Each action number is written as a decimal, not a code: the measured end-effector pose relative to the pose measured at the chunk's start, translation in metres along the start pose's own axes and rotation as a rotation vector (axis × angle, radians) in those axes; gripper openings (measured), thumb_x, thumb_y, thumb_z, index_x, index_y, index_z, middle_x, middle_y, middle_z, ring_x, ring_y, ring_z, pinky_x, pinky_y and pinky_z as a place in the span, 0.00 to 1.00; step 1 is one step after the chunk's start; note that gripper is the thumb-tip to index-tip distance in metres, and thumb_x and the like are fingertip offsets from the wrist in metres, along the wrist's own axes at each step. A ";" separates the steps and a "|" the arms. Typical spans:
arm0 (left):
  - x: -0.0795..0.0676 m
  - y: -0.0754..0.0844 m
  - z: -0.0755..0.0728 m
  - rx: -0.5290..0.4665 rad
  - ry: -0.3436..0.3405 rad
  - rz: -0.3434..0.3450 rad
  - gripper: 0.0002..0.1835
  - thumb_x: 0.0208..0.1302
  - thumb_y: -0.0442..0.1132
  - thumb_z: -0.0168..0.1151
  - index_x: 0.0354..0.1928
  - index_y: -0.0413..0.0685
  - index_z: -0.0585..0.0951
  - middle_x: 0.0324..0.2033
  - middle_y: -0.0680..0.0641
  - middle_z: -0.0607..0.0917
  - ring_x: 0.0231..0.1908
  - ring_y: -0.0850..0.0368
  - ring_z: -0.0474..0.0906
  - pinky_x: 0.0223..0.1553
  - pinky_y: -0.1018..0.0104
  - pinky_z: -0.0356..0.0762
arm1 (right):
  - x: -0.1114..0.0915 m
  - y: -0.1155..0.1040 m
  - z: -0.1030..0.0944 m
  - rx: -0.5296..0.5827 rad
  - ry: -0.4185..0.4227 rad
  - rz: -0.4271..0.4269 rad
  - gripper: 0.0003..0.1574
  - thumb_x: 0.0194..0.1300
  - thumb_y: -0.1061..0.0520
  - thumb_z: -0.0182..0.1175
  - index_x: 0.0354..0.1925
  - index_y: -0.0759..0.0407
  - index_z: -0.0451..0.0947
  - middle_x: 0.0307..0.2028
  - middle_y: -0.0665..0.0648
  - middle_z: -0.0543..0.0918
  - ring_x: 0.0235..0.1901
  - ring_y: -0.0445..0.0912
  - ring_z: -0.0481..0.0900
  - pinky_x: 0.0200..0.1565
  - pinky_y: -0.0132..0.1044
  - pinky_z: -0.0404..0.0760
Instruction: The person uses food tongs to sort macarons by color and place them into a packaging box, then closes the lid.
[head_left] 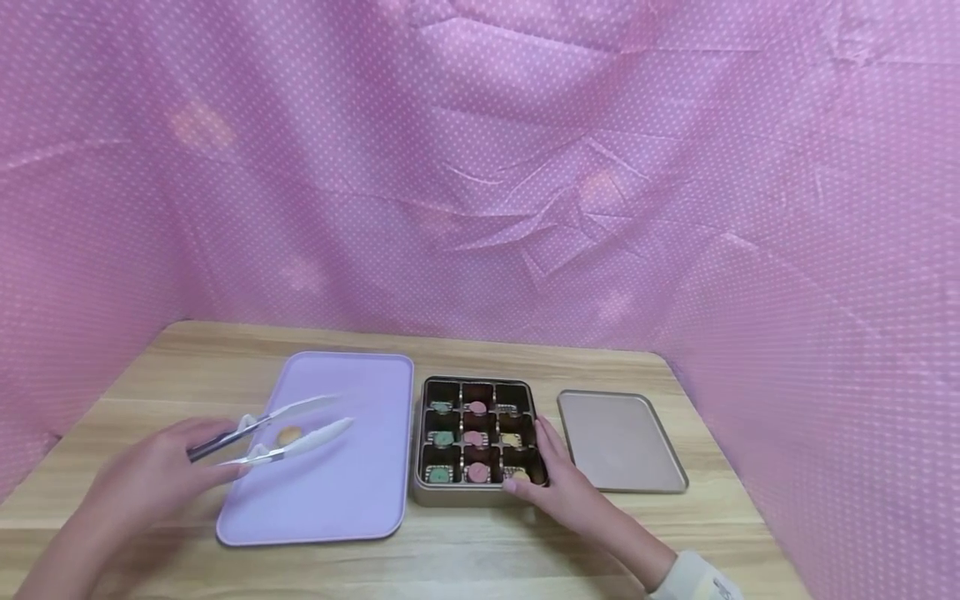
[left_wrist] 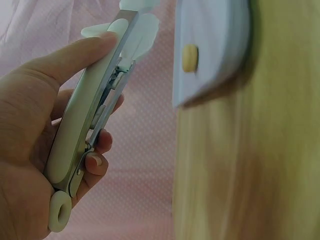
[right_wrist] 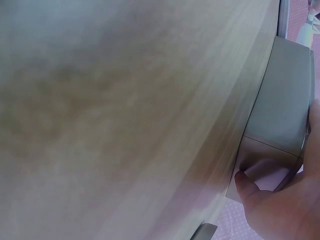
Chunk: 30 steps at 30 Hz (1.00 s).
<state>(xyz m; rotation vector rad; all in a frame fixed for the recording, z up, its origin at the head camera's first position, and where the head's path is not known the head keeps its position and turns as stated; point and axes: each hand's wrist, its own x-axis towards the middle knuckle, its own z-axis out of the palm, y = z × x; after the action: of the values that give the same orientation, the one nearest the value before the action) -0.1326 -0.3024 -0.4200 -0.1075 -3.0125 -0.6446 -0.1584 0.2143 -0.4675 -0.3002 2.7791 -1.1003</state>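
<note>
My left hand [head_left: 153, 471] grips a pair of tongs [left_wrist: 90, 95] with pale handles and whitish tips, spread apart over the lilac tray [head_left: 330, 504]. A small round yellowish cookie [head_left: 288, 435] lies on that tray, below and between the tong arms. My right hand [head_left: 558, 487] holds the front right corner of a gold-brown divided box [head_left: 457, 497], thumb at the front and fingers along the right side. Inside are round cookies: green ones [head_left: 443, 438] at left, pink ones [head_left: 474, 438] in the middle, yellow ones [head_left: 511, 440] at right. The back right compartment shows only a ribbed liner.
A flat gold-brown lid [head_left: 622, 442] lies to the right of the box. Everything stands on a wooden table [head_left: 360, 571]. Pink dotted cloth [head_left: 480, 167] hangs around its back and sides.
</note>
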 end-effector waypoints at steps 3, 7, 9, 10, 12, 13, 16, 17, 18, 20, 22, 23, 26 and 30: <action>-0.004 -0.011 0.000 0.016 0.017 -0.006 0.46 0.56 0.74 0.63 0.69 0.52 0.74 0.66 0.33 0.75 0.61 0.21 0.69 0.48 0.25 0.68 | 0.002 0.001 0.001 -0.001 0.004 0.002 0.73 0.58 0.27 0.66 0.81 0.50 0.35 0.81 0.48 0.34 0.78 0.59 0.46 0.74 0.61 0.53; -0.008 -0.023 0.000 0.015 0.040 -0.003 0.45 0.57 0.71 0.65 0.69 0.51 0.75 0.64 0.32 0.76 0.59 0.21 0.71 0.45 0.27 0.70 | 0.005 0.001 0.002 -0.004 0.010 0.006 0.73 0.58 0.27 0.66 0.81 0.50 0.35 0.81 0.48 0.34 0.78 0.60 0.46 0.74 0.62 0.53; -0.011 -0.029 -0.001 0.007 0.041 -0.005 0.44 0.58 0.69 0.65 0.70 0.49 0.74 0.63 0.30 0.76 0.58 0.20 0.72 0.43 0.28 0.70 | 0.007 0.001 0.002 0.000 0.012 0.007 0.73 0.57 0.27 0.66 0.81 0.50 0.34 0.81 0.49 0.34 0.78 0.60 0.46 0.74 0.63 0.53; -0.012 -0.032 -0.002 0.007 0.038 -0.010 0.44 0.59 0.69 0.65 0.70 0.48 0.74 0.63 0.30 0.76 0.58 0.20 0.72 0.43 0.28 0.71 | 0.007 0.001 0.002 -0.001 0.013 0.008 0.73 0.57 0.27 0.66 0.81 0.49 0.34 0.81 0.49 0.33 0.78 0.61 0.46 0.74 0.63 0.53; -0.013 -0.037 -0.003 0.007 0.033 -0.022 0.44 0.60 0.68 0.65 0.70 0.47 0.73 0.63 0.29 0.75 0.58 0.20 0.71 0.42 0.28 0.71 | 0.009 0.001 0.003 -0.006 0.013 0.008 0.73 0.58 0.26 0.66 0.81 0.49 0.34 0.81 0.49 0.33 0.78 0.61 0.46 0.74 0.63 0.53; -0.014 -0.039 -0.004 0.013 0.029 -0.031 0.44 0.60 0.69 0.64 0.70 0.46 0.73 0.63 0.29 0.75 0.57 0.20 0.71 0.41 0.28 0.71 | 0.009 0.001 0.003 -0.008 0.014 0.007 0.73 0.58 0.26 0.66 0.81 0.49 0.34 0.81 0.49 0.33 0.78 0.61 0.46 0.74 0.63 0.53; -0.013 -0.044 -0.007 0.037 0.006 -0.060 0.45 0.60 0.70 0.63 0.70 0.46 0.73 0.64 0.28 0.74 0.57 0.18 0.71 0.39 0.29 0.71 | 0.012 0.000 0.003 -0.014 0.013 0.008 0.73 0.58 0.26 0.65 0.81 0.49 0.33 0.81 0.48 0.33 0.78 0.61 0.46 0.74 0.63 0.53; -0.013 -0.046 -0.008 0.045 0.001 -0.066 0.45 0.60 0.70 0.63 0.70 0.46 0.72 0.64 0.27 0.74 0.56 0.18 0.70 0.38 0.29 0.71 | 0.013 0.000 0.003 -0.014 0.013 0.007 0.73 0.58 0.26 0.65 0.81 0.50 0.33 0.81 0.48 0.33 0.78 0.61 0.46 0.74 0.63 0.53; -0.013 -0.047 -0.008 0.056 -0.007 -0.072 0.46 0.60 0.71 0.63 0.70 0.46 0.72 0.64 0.27 0.73 0.56 0.17 0.70 0.38 0.28 0.71 | 0.014 0.000 0.003 -0.013 0.014 0.006 0.73 0.58 0.27 0.65 0.81 0.50 0.33 0.81 0.48 0.33 0.78 0.61 0.46 0.74 0.63 0.53; -0.011 -0.050 -0.009 0.070 -0.024 -0.081 0.47 0.60 0.71 0.62 0.70 0.45 0.72 0.63 0.26 0.73 0.55 0.16 0.69 0.37 0.27 0.70 | 0.016 -0.001 0.004 -0.010 0.013 0.007 0.73 0.58 0.27 0.65 0.81 0.50 0.33 0.81 0.49 0.33 0.78 0.60 0.46 0.74 0.63 0.53; -0.010 -0.052 -0.009 0.080 -0.034 -0.083 0.47 0.60 0.72 0.61 0.70 0.45 0.71 0.63 0.26 0.73 0.55 0.15 0.69 0.37 0.26 0.70 | 0.018 -0.001 0.004 -0.007 0.014 0.005 0.73 0.58 0.27 0.66 0.81 0.51 0.34 0.81 0.50 0.33 0.78 0.60 0.46 0.74 0.63 0.53; -0.009 -0.053 -0.009 0.088 -0.042 -0.084 0.48 0.60 0.72 0.61 0.70 0.44 0.71 0.64 0.25 0.72 0.55 0.15 0.69 0.37 0.25 0.70 | 0.019 -0.001 0.005 -0.006 0.015 0.004 0.73 0.58 0.27 0.66 0.81 0.51 0.34 0.82 0.51 0.33 0.78 0.60 0.46 0.74 0.63 0.53; -0.007 -0.056 -0.010 0.100 -0.042 -0.071 0.47 0.60 0.72 0.61 0.70 0.44 0.72 0.63 0.25 0.72 0.55 0.14 0.69 0.37 0.24 0.70 | 0.022 -0.001 0.005 -0.007 0.018 0.001 0.73 0.58 0.27 0.66 0.81 0.51 0.34 0.82 0.52 0.33 0.78 0.61 0.45 0.74 0.63 0.53; -0.003 -0.059 -0.008 0.104 -0.020 -0.047 0.47 0.59 0.72 0.62 0.68 0.44 0.74 0.62 0.26 0.75 0.54 0.16 0.71 0.37 0.25 0.71 | 0.025 0.000 0.005 -0.008 0.026 0.005 0.73 0.58 0.28 0.66 0.81 0.50 0.34 0.82 0.52 0.34 0.78 0.62 0.46 0.73 0.64 0.53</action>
<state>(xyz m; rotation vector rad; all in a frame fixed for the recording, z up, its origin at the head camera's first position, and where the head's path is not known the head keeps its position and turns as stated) -0.1341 -0.3596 -0.4369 -0.0383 -3.0686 -0.4920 -0.1812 0.2053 -0.4728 -0.2816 2.8061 -1.0998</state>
